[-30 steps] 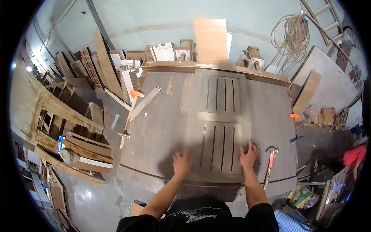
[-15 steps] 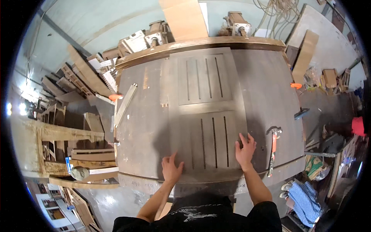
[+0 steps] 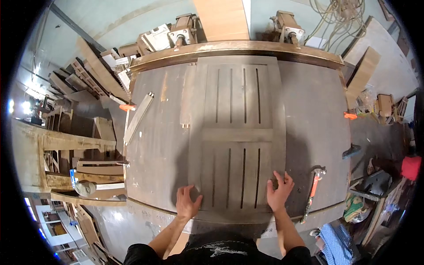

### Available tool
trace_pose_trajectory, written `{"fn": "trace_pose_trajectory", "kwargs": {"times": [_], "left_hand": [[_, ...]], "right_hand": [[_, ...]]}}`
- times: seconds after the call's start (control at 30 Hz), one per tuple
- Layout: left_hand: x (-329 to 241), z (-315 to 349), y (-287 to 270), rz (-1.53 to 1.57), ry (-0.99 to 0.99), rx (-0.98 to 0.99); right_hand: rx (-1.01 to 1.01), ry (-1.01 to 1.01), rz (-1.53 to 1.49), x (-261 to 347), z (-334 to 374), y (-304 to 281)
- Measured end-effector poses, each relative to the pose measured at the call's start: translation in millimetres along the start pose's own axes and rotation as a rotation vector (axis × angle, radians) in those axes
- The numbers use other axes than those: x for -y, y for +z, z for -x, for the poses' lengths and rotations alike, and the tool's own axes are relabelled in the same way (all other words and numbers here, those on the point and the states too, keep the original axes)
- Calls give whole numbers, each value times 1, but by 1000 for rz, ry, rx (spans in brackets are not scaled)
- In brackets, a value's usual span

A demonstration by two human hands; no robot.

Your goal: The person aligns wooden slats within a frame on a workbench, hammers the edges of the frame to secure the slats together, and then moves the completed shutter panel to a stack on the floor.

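Left hand (image 3: 188, 204), shifted outward, and right (image 3: 278, 196) bracket panel (image 3: 237, 135).

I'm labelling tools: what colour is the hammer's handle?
The handle is orange-red along its middle, darker toward its free end; head view shows it best.

Whether the fingertips of the left hand (image 3: 188, 203) and right hand (image 3: 279, 192) touch the slatted panel (image 3: 237, 134) cannot be made out. The panel hides the strip of surface (image 3: 318, 110) beneath it. The upper edge cuts off the tall board (image 3: 223, 20) and the coiled cable (image 3: 344, 17); the lower edge crops the black shirt (image 3: 212, 251). At far right, the red cloth (image 3: 410, 168) runs into the dark rim — its shape unclear — and glare blots out detail around the lights (image 3: 26, 107) at left.
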State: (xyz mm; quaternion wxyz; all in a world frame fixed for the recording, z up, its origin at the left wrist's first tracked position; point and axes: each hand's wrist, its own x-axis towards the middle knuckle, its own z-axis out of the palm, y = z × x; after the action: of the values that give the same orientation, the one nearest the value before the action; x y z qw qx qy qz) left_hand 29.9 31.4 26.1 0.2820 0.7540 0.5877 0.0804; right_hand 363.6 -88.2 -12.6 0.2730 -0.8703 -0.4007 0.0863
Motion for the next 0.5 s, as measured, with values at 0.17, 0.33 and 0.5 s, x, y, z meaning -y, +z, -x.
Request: {"fn": "trace_pose_trajectory", "kwargs": {"times": [0.17,0.33,0.5], "left_hand": [[-15,-98,-2,-78,189,-184],[-33,-248,3,66,108,-262],[-32,-285,33,-152,97,-441]], "right_hand": [[34,-77,-103,-8,-100,-2],[36,-7,-148,9,-227,48],[-37,106,106,31,-282,81]]}}
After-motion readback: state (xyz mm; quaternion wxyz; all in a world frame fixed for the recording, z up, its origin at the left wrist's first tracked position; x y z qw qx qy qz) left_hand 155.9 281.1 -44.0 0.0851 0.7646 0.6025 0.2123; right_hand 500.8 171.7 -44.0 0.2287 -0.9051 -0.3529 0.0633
